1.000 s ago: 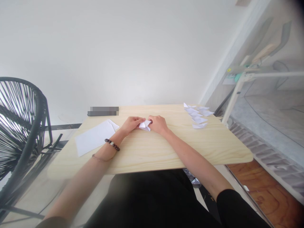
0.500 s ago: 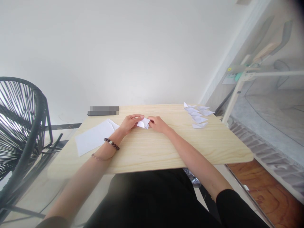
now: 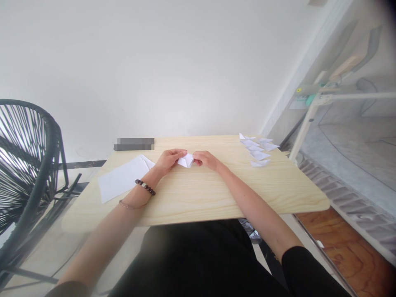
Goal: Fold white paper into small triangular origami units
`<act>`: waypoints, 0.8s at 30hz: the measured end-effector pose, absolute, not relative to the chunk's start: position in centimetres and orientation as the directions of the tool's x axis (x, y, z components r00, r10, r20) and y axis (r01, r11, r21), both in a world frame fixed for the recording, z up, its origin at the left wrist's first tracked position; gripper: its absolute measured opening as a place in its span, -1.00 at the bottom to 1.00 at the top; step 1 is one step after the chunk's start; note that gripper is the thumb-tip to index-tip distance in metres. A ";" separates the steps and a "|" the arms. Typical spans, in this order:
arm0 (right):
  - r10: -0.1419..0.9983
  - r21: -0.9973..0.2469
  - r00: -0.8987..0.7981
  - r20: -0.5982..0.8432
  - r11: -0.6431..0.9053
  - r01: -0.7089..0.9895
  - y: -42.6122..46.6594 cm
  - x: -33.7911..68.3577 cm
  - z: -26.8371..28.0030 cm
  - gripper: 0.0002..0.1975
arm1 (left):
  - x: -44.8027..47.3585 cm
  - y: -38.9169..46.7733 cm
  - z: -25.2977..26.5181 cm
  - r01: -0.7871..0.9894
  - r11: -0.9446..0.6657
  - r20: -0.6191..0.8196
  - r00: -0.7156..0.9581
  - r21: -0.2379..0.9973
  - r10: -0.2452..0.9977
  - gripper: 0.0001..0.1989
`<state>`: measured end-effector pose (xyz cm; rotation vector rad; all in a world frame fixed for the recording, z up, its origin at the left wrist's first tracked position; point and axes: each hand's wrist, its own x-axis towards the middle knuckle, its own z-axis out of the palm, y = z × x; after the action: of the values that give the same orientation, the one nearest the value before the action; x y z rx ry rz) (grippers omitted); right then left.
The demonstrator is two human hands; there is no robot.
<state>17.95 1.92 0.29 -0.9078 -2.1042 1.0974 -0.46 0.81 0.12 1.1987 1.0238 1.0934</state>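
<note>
A small folded piece of white paper (image 3: 186, 161) is held between both hands above the middle of the table. My left hand (image 3: 169, 160) grips its left side, thumb on top. My right hand (image 3: 206, 160) pinches its right edge with thumb and forefinger. Flat white paper sheets (image 3: 123, 178) lie to the left, partly behind my left wrist. Several folded white paper pieces (image 3: 259, 155), pointed at the ends, rest in rows at the table's right side.
The pale wooden table (image 3: 198, 202) stands against a white wall. A dark strip-like object (image 3: 133, 147), partly pixelated, lies at its back left corner. A dark woven chair (image 3: 46, 136) is on the left. A white metal frame (image 3: 305, 132) rises beyond the right edge.
My right fingers have shifted on the right edge of the folded paper, and its raised right flap now sits closer in. My left hand stays almost still.
</note>
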 end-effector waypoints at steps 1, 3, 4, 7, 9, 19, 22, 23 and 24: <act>0.794 -0.856 -0.574 0.197 0.425 0.294 1.9 17.9 0.3 -0.64 | -0.5 0.8 0.1 -0.088 0.039 -0.021 0.196 0.995 0.980 -0.64; 0.817 -0.838 -0.537 0.211 0.434 0.331 1.8 17.6 0.1 -0.60 | -0.4 0.7 0.2 -0.078 0.031 -0.014 0.213 0.996 0.977 -0.63; 0.819 -0.820 -0.530 0.217 0.448 0.356 1.8 17.5 0.0 -0.60 | -0.4 0.6 0.2 -0.069 0.026 -0.011 0.210 0.997 0.978 -0.62; 0.811 -0.772 -0.535 0.236 0.491 0.403 1.8 17.3 -0.3 -0.62 | -0.5 0.6 0.2 -0.039 0.012 -0.005 0.183 0.999 0.983 -0.62; 0.803 -0.754 -0.541 0.251 0.512 0.411 1.9 17.4 -0.4 -0.63 | -0.5 0.6 0.1 -0.026 0.006 -0.001 0.178 1.000 0.984 -0.62; 0.763 -0.696 -0.572 0.300 0.585 0.416 1.9 17.5 -0.2 -0.64 | -0.4 0.9 -0.4 -0.034 -0.027 0.032 0.157 0.999 0.987 -0.63; 0.757 -0.690 -0.581 0.299 0.593 0.416 1.9 17.5 -0.2 -0.65 | -0.5 1.0 -0.5 -0.044 -0.033 0.039 0.158 0.999 0.987 -0.67; 0.755 -0.688 -0.583 0.300 0.594 0.416 2.0 17.5 -0.2 -0.65 | -0.5 1.0 -0.6 -0.039 -0.036 0.042 0.155 0.999 0.987 -0.67; 0.754 -0.688 -0.584 0.301 0.596 0.415 2.0 17.6 -0.2 -0.65 | -0.5 1.1 -0.6 -0.030 -0.039 0.043 0.152 0.999 0.988 -0.67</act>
<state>17.55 1.99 -0.21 -0.9219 -2.2404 0.7608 -0.47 1.06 -0.57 1.2876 1.0567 1.1379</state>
